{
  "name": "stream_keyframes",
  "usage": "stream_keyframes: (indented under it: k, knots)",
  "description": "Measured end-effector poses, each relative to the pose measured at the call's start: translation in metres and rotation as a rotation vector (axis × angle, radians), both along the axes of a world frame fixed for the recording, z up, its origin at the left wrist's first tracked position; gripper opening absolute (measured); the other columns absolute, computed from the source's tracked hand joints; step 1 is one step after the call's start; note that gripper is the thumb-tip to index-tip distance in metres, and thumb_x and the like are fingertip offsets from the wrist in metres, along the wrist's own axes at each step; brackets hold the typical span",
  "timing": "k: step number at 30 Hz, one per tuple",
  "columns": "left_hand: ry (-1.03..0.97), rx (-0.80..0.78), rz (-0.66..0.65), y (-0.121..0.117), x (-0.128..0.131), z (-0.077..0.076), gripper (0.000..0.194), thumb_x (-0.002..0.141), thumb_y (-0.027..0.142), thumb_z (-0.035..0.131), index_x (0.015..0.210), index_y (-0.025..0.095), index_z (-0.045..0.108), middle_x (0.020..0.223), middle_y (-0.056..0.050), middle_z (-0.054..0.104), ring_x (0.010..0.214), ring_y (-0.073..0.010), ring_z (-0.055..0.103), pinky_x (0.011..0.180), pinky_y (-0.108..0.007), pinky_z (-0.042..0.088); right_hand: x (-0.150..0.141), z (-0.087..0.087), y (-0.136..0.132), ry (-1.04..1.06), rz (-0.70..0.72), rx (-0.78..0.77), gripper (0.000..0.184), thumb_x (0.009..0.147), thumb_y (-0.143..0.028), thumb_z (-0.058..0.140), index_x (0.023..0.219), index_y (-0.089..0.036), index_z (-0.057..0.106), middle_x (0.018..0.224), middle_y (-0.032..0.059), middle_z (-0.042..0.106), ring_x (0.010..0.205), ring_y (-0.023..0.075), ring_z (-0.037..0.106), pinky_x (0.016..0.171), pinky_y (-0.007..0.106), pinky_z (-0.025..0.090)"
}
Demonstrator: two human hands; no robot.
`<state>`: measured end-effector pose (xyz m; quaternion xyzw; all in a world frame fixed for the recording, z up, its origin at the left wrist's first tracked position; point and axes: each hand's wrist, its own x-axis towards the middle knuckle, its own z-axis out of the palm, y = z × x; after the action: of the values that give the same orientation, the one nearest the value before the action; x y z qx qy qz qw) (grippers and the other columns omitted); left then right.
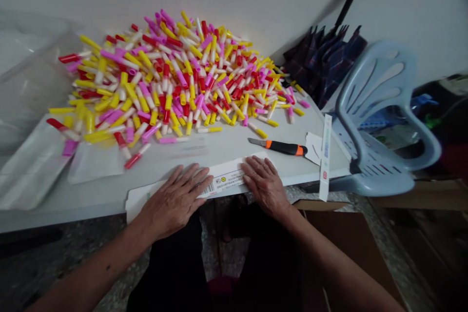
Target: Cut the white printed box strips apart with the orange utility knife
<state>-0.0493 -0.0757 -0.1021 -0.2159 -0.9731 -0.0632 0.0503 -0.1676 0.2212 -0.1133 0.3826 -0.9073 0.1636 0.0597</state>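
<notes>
White table (223, 152), barcoded cardboard strip (223, 181) lying under left hand (174, 201) and right hand (265, 186); both hands open, flat, unclenched

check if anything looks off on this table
The utility knife stands out: it lies on the table with its bare blade extended, right beside the heap of tubes. A narrow white printed card strip also looks askew, hanging past the table's front edge.

Light: bright, soft, even across the table (219, 153); no clear source. Glare: pale haze on the plastic sheeting (32, 78) left of it. Shadow: dim floor (62, 258) below it. Distortion: wide-angle bowing at frame edges. Focus: slightly soft throughout, including left hand (175, 200) and right hand (266, 187).
</notes>
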Motion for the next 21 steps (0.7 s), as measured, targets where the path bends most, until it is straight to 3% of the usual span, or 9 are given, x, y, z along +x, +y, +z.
stream_keyframes:
  k: [7, 13, 18, 21]
  knots:
    - [0.011, -0.044, -0.012, 0.0, -0.002, -0.002, 0.055, 0.109, 0.04, 0.043, 0.161, 0.021, 0.044, 0.169, -0.006, 0.038, 0.159, -0.0323, 0.031, 0.129, -0.058, 0.027, -0.003, 0.006, -0.002, -0.077, 0.005, 0.081, 0.044, 0.112, -0.037, 0.042, 0.152, -0.027, 0.056, 0.164, 0.0065, 0.048, 0.156, 0.0267, 0.038, 0.128, 0.056, 0.035]
    - [0.023, -0.041, 0.001, 0.002, -0.001, -0.001, 0.054, 0.109, 0.038, 0.044, 0.161, 0.023, 0.044, 0.169, -0.006, 0.037, 0.16, -0.0316, 0.028, 0.131, -0.059, 0.022, -0.004, 0.006, -0.002, -0.097, 0.006, 0.083, 0.046, 0.112, -0.041, 0.039, 0.153, -0.027, 0.055, 0.166, 0.0061, 0.046, 0.158, 0.0257, 0.035, 0.129, 0.055, 0.034]
    - [0.061, -0.058, 0.044, 0.021, 0.002, -0.001, 0.055, 0.107, 0.033, 0.045, 0.158, 0.012, 0.046, 0.167, -0.018, 0.04, 0.159, -0.0337, 0.031, 0.132, -0.059, 0.023, -0.004, 0.006, -0.004, -0.085, 0.011, 0.107, 0.047, 0.112, -0.042, 0.038, 0.155, -0.028, 0.053, 0.168, 0.0064, 0.042, 0.159, 0.0269, 0.032, 0.129, 0.056, 0.034]
    - [0.083, -0.065, 0.05, 0.028, 0.003, -0.003, 0.061, 0.104, 0.039, 0.054, 0.161, 0.018, 0.044, 0.168, -0.022, 0.036, 0.157, -0.0399, 0.033, 0.127, -0.059, 0.033, -0.003, 0.005, -0.004, -0.083, 0.007, 0.115, 0.047, 0.113, -0.041, 0.038, 0.155, -0.027, 0.052, 0.169, 0.0061, 0.041, 0.159, 0.0269, 0.031, 0.129, 0.055, 0.034]
